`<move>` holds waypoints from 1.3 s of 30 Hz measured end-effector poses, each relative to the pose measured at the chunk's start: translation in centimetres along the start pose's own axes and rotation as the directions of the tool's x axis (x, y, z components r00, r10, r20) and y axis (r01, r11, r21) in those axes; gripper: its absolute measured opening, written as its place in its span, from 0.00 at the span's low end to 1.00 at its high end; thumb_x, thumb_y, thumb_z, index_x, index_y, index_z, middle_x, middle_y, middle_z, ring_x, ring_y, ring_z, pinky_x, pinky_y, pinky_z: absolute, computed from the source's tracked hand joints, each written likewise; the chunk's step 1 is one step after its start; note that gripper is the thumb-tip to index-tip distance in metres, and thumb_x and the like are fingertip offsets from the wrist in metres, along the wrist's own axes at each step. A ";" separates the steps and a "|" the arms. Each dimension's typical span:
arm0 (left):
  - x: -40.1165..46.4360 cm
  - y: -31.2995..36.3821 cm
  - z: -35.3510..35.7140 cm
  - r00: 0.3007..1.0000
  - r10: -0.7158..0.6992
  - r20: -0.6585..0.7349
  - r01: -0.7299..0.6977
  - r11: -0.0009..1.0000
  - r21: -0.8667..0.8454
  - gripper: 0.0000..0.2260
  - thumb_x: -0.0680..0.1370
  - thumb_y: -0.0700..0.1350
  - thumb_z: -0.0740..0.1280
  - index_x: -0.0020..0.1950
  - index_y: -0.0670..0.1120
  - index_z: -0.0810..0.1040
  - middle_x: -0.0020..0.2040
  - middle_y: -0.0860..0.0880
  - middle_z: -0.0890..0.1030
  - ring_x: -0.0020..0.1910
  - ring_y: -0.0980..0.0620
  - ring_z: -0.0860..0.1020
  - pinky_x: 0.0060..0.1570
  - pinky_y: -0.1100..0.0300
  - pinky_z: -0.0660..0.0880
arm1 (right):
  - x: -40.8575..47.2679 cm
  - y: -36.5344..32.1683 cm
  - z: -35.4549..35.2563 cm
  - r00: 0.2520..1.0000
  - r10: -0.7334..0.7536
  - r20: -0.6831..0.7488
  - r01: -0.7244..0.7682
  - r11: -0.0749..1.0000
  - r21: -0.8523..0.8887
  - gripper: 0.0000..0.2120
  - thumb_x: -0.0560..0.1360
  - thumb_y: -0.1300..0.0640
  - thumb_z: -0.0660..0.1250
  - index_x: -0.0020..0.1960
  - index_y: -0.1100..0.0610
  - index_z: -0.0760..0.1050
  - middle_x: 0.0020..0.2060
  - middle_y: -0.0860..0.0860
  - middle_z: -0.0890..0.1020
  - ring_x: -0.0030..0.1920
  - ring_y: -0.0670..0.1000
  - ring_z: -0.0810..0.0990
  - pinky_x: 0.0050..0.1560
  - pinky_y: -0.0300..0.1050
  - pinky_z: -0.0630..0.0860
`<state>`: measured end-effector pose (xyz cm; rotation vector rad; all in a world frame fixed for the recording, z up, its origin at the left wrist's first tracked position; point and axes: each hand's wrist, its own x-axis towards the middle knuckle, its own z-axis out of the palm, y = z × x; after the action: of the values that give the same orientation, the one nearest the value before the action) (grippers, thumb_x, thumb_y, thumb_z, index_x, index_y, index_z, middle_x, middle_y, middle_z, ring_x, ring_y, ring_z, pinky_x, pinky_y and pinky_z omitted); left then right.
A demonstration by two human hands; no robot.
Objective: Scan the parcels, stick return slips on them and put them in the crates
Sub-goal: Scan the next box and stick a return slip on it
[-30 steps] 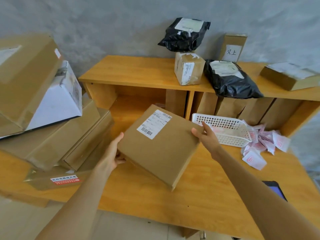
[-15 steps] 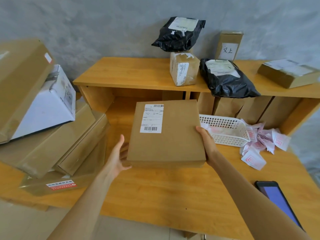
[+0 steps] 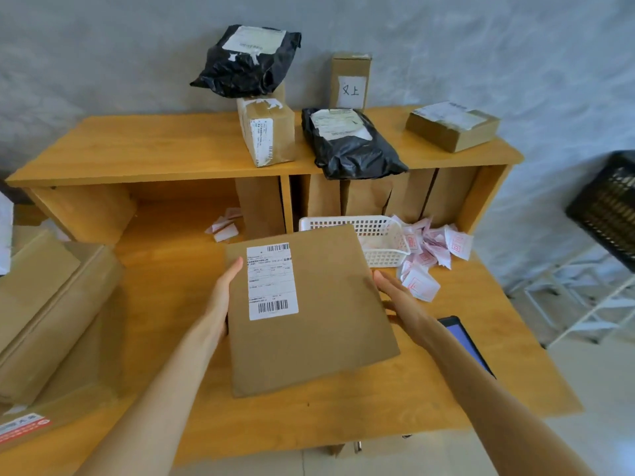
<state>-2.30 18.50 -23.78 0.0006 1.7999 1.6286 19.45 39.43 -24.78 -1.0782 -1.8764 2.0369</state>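
Observation:
A flat brown parcel [image 3: 319, 321] with a white barcode label [image 3: 271, 281] lies face up in the middle of the wooden table [image 3: 429, 400]. My left hand [image 3: 220, 300] rests along its left edge with straight fingers, the thumb tip by the label. My right hand [image 3: 398, 302] touches its right edge, fingers straight; whether they reach under it is hidden. A pile of pink-printed return slips [image 3: 429, 250] lies right of a white basket [image 3: 385, 235]. A phone [image 3: 464, 341] with a lit screen lies under my right forearm.
Big cardboard boxes [image 3: 44, 304] are stacked at the left. The shelf unit [image 3: 137, 149] carries two black bags [image 3: 347, 142], small boxes [image 3: 268, 132] and a flat box [image 3: 452, 125]. A black crate [image 3: 611, 207] sits on a white rack at the right.
The parcel came down from in front of the shelf onto the table, closer to me. Both hands moved with it and now lie at its sides. The view swung right.

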 end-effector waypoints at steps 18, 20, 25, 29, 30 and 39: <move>-0.5 -1.2 7.8 0.987 0.123 0.101 -0.129 0.990 0.053 0.16 0.78 0.57 0.65 0.58 0.49 0.82 0.50 0.47 0.85 0.49 0.46 0.83 0.47 0.53 0.76 | -2.7 11.3 -8.9 0.809 -0.046 -0.586 -0.502 0.464 -0.730 0.39 0.73 0.38 0.66 0.73 0.59 0.57 0.66 0.55 0.69 0.65 0.58 0.68 0.61 0.47 0.68; -0.8 -1.0 7.9 0.988 0.136 0.079 -0.141 0.988 0.063 0.14 0.78 0.57 0.64 0.56 0.51 0.82 0.48 0.48 0.86 0.47 0.47 0.83 0.44 0.54 0.75 | -2.7 11.1 -9.1 0.811 -0.044 -0.583 -0.497 0.472 -0.728 0.37 0.72 0.39 0.68 0.71 0.59 0.60 0.65 0.55 0.71 0.64 0.58 0.69 0.59 0.47 0.69; -0.7 -0.5 7.4 0.981 0.192 0.035 -0.193 0.979 0.061 0.16 0.77 0.57 0.66 0.59 0.50 0.81 0.51 0.47 0.85 0.49 0.45 0.83 0.44 0.53 0.77 | -3.2 8.9 -9.2 0.828 -0.047 -0.559 -0.435 0.575 -0.693 0.36 0.71 0.39 0.70 0.69 0.60 0.63 0.63 0.55 0.72 0.64 0.58 0.69 0.54 0.48 0.71; -0.5 0.1 7.3 0.966 0.257 -0.021 -0.256 0.966 0.029 0.19 0.76 0.56 0.68 0.64 0.48 0.77 0.52 0.46 0.84 0.48 0.47 0.83 0.39 0.57 0.75 | -4.1 4.8 -8.7 0.864 -0.149 -0.481 -0.315 0.585 -0.747 0.36 0.70 0.39 0.69 0.69 0.57 0.64 0.60 0.53 0.73 0.61 0.56 0.69 0.46 0.46 0.69; -0.6 0.3 7.5 0.963 0.268 -0.031 -0.267 0.963 0.017 0.20 0.76 0.55 0.68 0.65 0.47 0.76 0.52 0.46 0.84 0.48 0.47 0.82 0.39 0.57 0.75 | -4.4 3.7 -8.4 0.872 -0.180 -0.455 -0.276 0.585 -0.762 0.36 0.69 0.39 0.69 0.69 0.57 0.64 0.60 0.53 0.73 0.61 0.55 0.69 0.46 0.45 0.68; -0.6 0.6 8.3 0.938 0.346 -0.031 -0.346 0.938 -0.018 0.24 0.75 0.53 0.70 0.69 0.47 0.73 0.55 0.46 0.83 0.51 0.47 0.82 0.41 0.58 0.77 | -7.1 -2.5 -4.2 0.955 -0.287 -0.077 0.059 0.436 -0.898 0.35 0.68 0.39 0.70 0.68 0.54 0.65 0.56 0.49 0.72 0.57 0.51 0.69 0.43 0.43 0.70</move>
<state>1.94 25.60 -22.63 0.3029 1.8795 1.8997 26.28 39.16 -19.53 -1.1089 -2.8265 0.6122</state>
